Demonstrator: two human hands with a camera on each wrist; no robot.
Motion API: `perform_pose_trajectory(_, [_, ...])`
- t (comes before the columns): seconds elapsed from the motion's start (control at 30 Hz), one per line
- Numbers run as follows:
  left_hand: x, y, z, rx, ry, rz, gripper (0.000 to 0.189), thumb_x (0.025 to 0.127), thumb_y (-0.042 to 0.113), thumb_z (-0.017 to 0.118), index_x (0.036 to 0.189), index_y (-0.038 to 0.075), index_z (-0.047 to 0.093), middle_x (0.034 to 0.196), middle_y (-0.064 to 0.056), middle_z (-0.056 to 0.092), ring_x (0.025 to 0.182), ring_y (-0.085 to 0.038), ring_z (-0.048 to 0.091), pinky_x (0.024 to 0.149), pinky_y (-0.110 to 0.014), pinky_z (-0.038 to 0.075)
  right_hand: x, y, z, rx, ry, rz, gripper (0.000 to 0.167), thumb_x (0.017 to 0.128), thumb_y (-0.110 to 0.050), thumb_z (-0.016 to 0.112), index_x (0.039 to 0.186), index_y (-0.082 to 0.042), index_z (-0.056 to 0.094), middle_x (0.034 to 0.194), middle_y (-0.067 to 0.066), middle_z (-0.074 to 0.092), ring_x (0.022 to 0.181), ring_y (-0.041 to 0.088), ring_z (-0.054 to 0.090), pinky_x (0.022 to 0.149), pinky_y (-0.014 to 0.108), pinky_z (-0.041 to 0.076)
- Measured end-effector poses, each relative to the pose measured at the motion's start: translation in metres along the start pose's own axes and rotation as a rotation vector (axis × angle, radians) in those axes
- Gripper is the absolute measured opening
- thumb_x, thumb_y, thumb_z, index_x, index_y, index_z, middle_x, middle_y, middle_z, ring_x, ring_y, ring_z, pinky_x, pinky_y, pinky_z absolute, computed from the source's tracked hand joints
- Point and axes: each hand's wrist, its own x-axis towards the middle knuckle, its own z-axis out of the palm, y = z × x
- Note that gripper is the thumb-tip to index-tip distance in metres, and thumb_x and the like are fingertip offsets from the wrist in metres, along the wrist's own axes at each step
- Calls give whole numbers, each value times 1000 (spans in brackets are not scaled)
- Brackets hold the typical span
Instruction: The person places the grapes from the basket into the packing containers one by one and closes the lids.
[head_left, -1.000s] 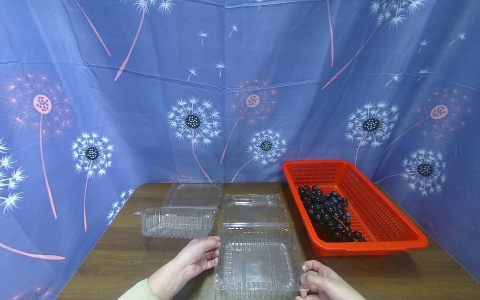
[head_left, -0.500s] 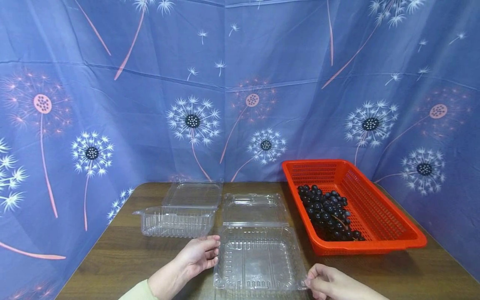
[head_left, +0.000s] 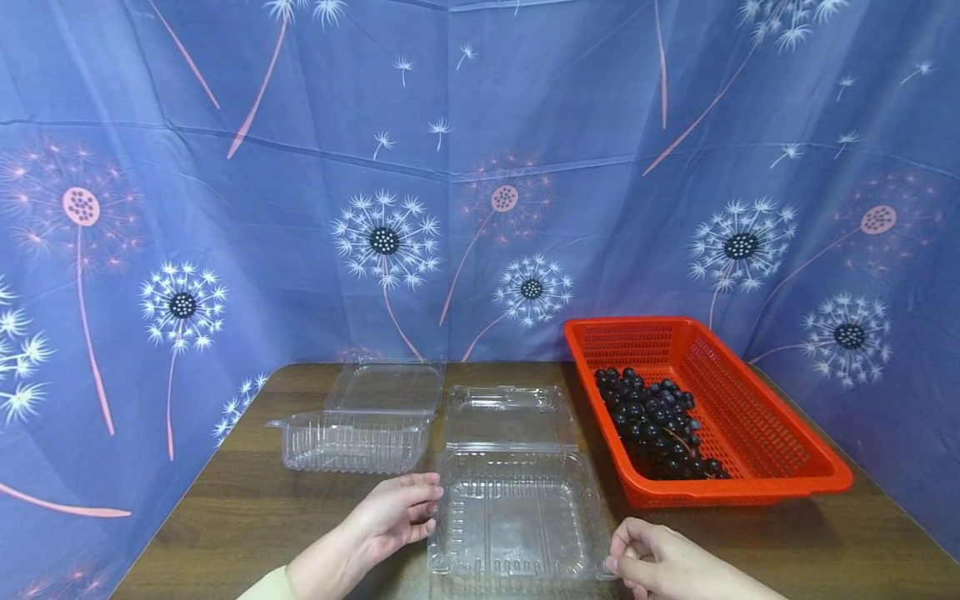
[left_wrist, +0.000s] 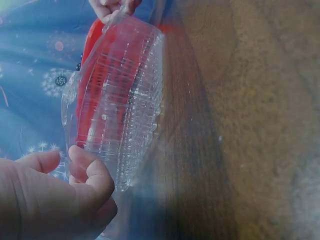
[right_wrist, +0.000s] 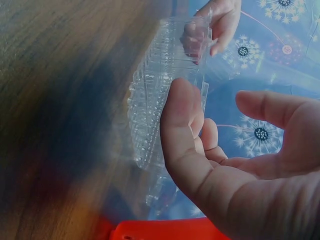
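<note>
A clear plastic clamshell container (head_left: pixel 517 525) lies unfolded in the middle of the table, its lid (head_left: pixel 510 417) laid back behind the base. My left hand (head_left: pixel 393 517) is at the left side of the base, fingertips against or very close to the wall. At the front right corner is my right hand (head_left: pixel 660 560), its fingers loosely bent by the rim. In the right wrist view, a wide gap separates its thumb (right_wrist: pixel 272 107) from the fingers. The left wrist view shows the container's ribbed side (left_wrist: pixel 125 95) beyond my left fingers.
Another clear clamshell container (head_left: pixel 352 446) stands unfolded at the back left. A red perforated basket (head_left: pixel 780 425) holding dark grapes (head_left: pixel 652 425) sits on the right. Blue dandelion-print cloth (head_left: pixel 450 208) hangs behind the wooden table (head_left: pixel 225 517).
My right hand has shifted slightly right and up at the container's front right corner. The left hand and the container look almost unmoved.
</note>
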Motion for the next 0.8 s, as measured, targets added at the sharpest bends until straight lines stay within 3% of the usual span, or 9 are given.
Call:
perform_pose_trajectory(0.27, [-5, -2, -1, 13, -40, 10, 58, 79, -6, 60, 130, -7, 33, 97, -2, 46, 77, -11, 51, 70, -22, 47, -1, -6, 0, -68, 12, -40, 5, 87, -7, 53, 92, -7, 54, 65, -8, 54, 55, 1, 50, 43, 16, 36])
perform_pose_trajectory(0.43, [-4, -3, -2, 5, -38, 15, 57, 78, -8, 59, 129, -7, 33, 97, -2, 46, 77, -11, 50, 69, -21, 46, -1, -21, -4, -91, 17, -63, 1, 91, -8, 53, 91, -6, 53, 63, -6, 54, 52, 4, 53, 42, 27, 47])
perform_pose_trajectory(0.57, [-4, -4, -2, 5, -38, 18, 59, 78, -7, 59, 130, -9, 32, 97, -3, 45, 77, -11, 50, 68, -20, 46, -2, -37, -9, -117, 48, -61, 9, 93, -13, 56, 91, -5, 52, 65, -3, 55, 53, 7, 55, 44, 35, 51])
perform_pose_trajectory(0.8, [-3, -7, -2, -12, -41, 19, 57, 77, -8, 59, 128, -8, 34, 96, -3, 45, 75, -10, 50, 68, -20, 47, -6, -62, -19, -216, 98, -54, 18, 93, -22, 58, 95, -6, 51, 69, -1, 54, 57, 9, 55, 47, 33, 51])
